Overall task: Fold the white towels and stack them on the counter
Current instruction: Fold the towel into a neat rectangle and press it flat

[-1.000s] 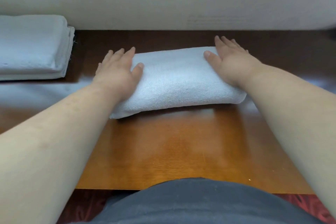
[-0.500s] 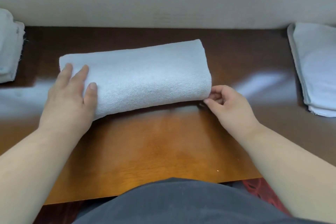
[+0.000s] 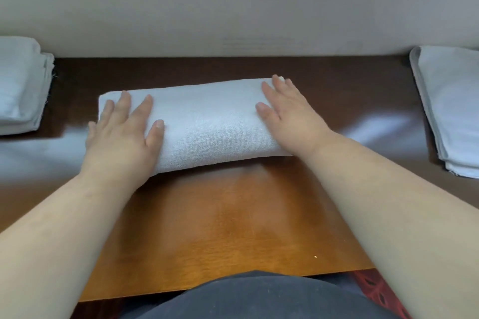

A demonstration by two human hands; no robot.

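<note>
Head view, half a second back: right hand down at the near right corner of the folded towel, fingers curled at its edge; left hand flat on the left end. Head view now: right hand [image 3: 287, 114] lifted up onto the towel's right end, palm down, fingers spread and flat, gripping nothing. Left hand [image 3: 124, 132] much as before, spread open on the left end, thumb lying on the top face, nothing pinched. Folded white towel [image 3: 207, 122] lying crosswise in the middle of the wooden table [image 3: 233, 228], slightly slanted, its right end farther from the body than its left, thick and rounded along the near edge. Probably a pressing or smoothing pass after a tuck at the corner, so the fold itself looks finished and only the move to a stack remains. Left stack of folded towels [image 3: 20, 85] at the far left edge of the table, against the wall [image 3: 259, 8]; right stack of folded towels [image 3: 451, 106] at the far right, partly out of view. Both well apart from the towel under the hands. Dark clothing [image 3: 259, 295] at the bottom, close against the near edge of the table.
</note>
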